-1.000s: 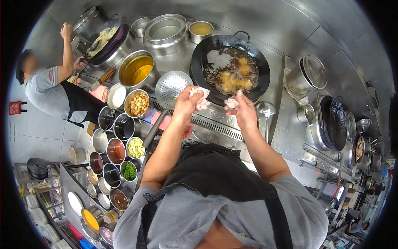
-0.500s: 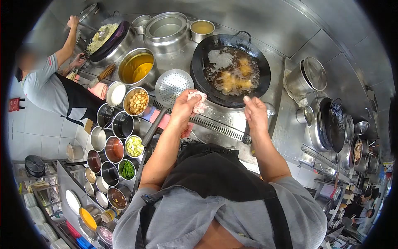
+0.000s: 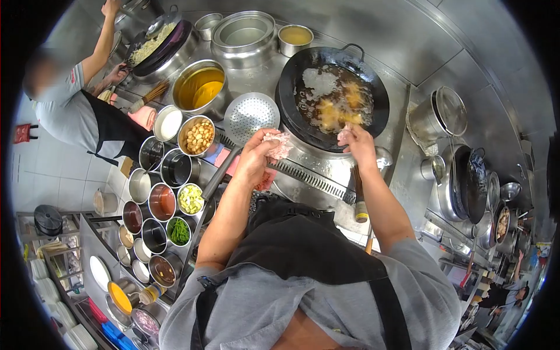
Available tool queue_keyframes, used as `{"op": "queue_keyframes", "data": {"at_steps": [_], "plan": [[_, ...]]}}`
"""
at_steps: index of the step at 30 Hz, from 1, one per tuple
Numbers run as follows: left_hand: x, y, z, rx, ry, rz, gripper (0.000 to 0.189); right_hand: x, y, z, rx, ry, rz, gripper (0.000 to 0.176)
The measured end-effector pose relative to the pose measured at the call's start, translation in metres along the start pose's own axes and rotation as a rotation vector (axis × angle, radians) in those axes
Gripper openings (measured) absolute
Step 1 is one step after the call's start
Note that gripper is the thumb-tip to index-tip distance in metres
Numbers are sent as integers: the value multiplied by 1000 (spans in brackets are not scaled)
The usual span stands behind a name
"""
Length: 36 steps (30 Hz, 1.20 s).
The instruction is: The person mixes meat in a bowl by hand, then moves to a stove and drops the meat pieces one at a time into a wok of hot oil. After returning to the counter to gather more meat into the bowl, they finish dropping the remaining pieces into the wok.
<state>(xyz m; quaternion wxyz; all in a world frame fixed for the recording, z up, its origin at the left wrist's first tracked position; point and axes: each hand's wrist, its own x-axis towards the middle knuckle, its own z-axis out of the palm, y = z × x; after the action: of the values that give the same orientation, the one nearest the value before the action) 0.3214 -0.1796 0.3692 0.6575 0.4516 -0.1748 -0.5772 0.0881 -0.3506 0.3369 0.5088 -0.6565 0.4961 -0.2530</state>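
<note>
My left hand [image 3: 252,160] is closed around a clump of pale pink raw meat [image 3: 280,147], in front of the wok. Over the near rim of the black wok [image 3: 379,102], my right hand [image 3: 361,149] pinches a small piece of the same meat [image 3: 344,135]. Golden pieces [image 3: 331,115] fry in bubbling oil inside the wok. A round perforated strainer [image 3: 252,116] lies left of the wok, its dark handle [image 3: 221,174] running down past my left forearm.
Pots of yellow oil [image 3: 201,87], white liquid and fried pieces [image 3: 197,137] stand to the left, above rows of ingredient tins [image 3: 162,202]. A co-worker [image 3: 76,111] handles another wok [image 3: 175,49] at far left. More pans [image 3: 475,181] line the right side.
My right hand has moved up and left to the wok's rim, and a meat piece now shows in its fingers. My left hand still holds the clump. The co-worker's raised hand has gone higher.
</note>
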Motion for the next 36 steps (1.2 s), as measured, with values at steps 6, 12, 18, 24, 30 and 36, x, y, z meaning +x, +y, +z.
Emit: {"op": "queue_keyframes", "data": {"at_steps": [6, 12, 18, 24, 30, 36], "plan": [[-15, -4, -17, 10, 2, -52, 26, 69, 24, 45, -625, 43, -347, 28], [-29, 1, -20, 4, 124, 24, 25, 73, -3, 68, -138, 190, -465, 25], [-25, 10, -21, 20, -30, -48, 35, -56, -53, 46, 287, -77, -230, 30], [-16, 15, 5, 150, -312, 42, 40, -79, -66, 64, 382, -330, -165, 50], [-18, 22, 28, 257, -300, 9, 33, -77, -53, 68, 288, -330, -185, 54], [2, 2, 20, 477, -353, 116, 19, -78, -54, 69, 407, -300, -97, 31]]}}
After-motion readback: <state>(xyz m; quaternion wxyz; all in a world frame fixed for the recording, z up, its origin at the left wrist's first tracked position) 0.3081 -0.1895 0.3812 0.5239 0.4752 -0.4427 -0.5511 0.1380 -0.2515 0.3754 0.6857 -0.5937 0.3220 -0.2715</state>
